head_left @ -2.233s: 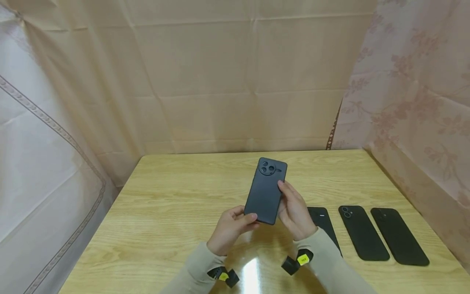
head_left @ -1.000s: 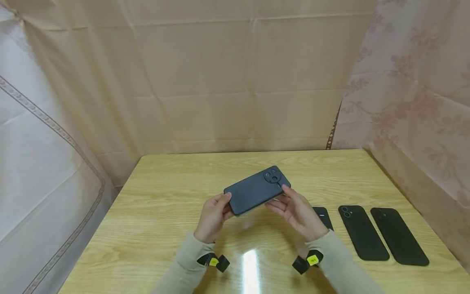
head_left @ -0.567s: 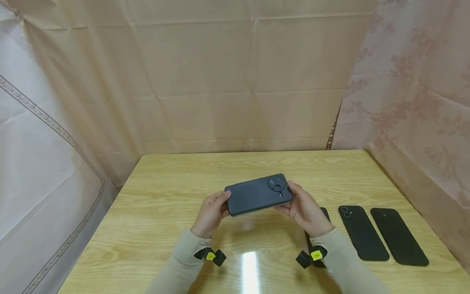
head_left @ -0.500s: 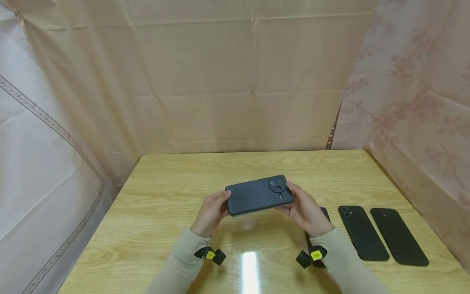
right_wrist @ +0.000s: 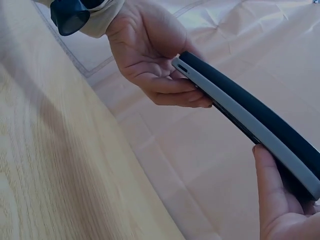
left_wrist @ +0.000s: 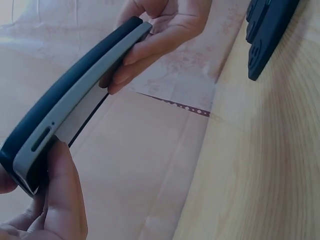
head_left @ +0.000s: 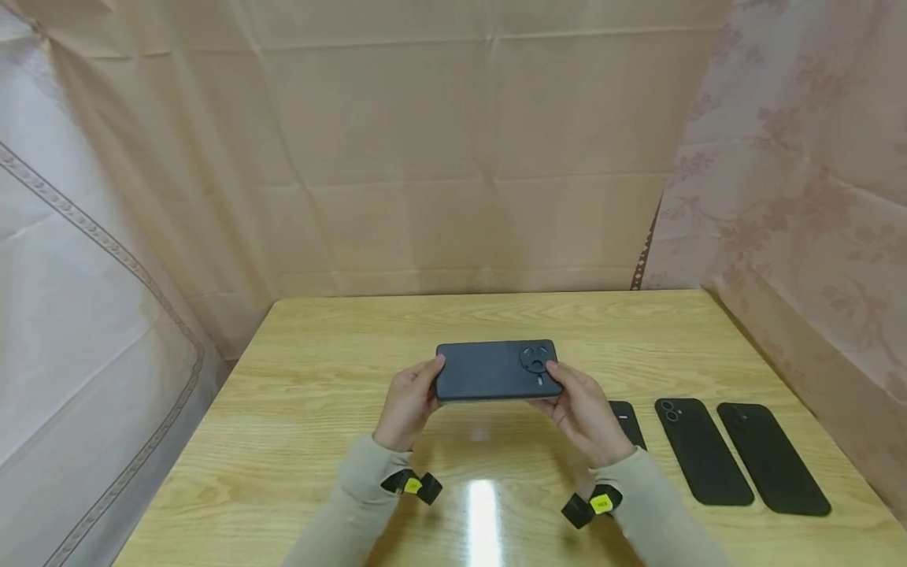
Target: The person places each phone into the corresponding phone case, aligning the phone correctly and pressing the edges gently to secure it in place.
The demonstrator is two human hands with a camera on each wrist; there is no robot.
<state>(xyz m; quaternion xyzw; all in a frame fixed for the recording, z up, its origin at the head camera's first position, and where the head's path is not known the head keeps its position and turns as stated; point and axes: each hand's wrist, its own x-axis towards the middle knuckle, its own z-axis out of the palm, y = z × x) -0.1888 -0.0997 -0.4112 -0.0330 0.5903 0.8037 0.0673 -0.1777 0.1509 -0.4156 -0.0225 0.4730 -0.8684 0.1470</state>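
Note:
Both hands hold a smartphone (right_wrist: 235,107) above the table, level and lengthwise between them. A black phone case (head_left: 482,370) with a round camera ring covers its back, facing up. In the wrist views the phone's silver side shows bare along the case's edge. My left hand (head_left: 409,403) grips the left end, its thumb on the case and its fingers beneath. At the camera end my right hand (head_left: 583,413) pinches the corner, thumb on top by the camera ring, fingers underneath. The screen side faces down and is hidden in the head view.
Three flat black phone-shaped pieces lie in a row on the right of the wooden table (head_left: 312,441): one (head_left: 627,421) partly behind my right arm, one (head_left: 701,453) with two camera rings, and one (head_left: 772,461) farthest right. Cloth curtains (head_left: 425,157) hang around the table.
The phone in its case has turned from nearly upright to level, camera end to the right. The left hand has moved left; the right hand now holds the camera-end corner.

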